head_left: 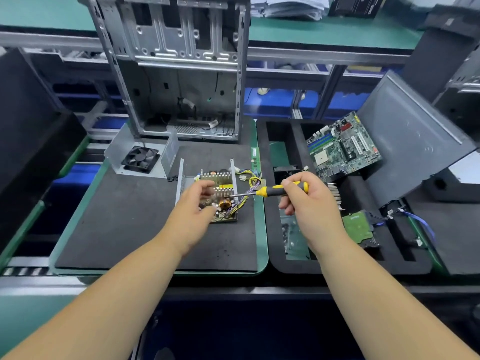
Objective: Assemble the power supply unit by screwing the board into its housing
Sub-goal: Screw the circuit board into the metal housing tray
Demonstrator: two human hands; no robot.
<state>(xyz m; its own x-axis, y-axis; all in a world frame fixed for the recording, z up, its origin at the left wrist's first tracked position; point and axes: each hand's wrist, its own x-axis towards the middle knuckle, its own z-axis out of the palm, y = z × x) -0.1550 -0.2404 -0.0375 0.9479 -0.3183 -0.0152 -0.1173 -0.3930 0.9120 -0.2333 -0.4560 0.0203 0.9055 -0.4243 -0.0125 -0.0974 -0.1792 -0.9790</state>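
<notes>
Board (pixel 220 196) sits in its open metal housing (pixel 181 175) on the tabletop's black mat (pixel 130 216). My right hand (pixel 309 203) grips the screwdriver (pixel 275 189); left hand (pixel 193 211) fingers loosely curled, hiding the board's near-left corner.

No text, brand, number or sign is showing clearly enough to be read anywhere in this view. A yellow label (pixel 225 186) is sitting on the power supply board (pixel 220 196), but any print on it is blurring out. A small white tag (pixel 213 123) is hanging on a cable inside the computer case (pixel 179 68) at the far side, and its marks are staying too small to make out. The motherboard (pixel 342 146) at the right is carrying fine printing that is not resolving into letters. The black box (pixel 355 5) at the far right is showing a pale, illegible mark.
</notes>
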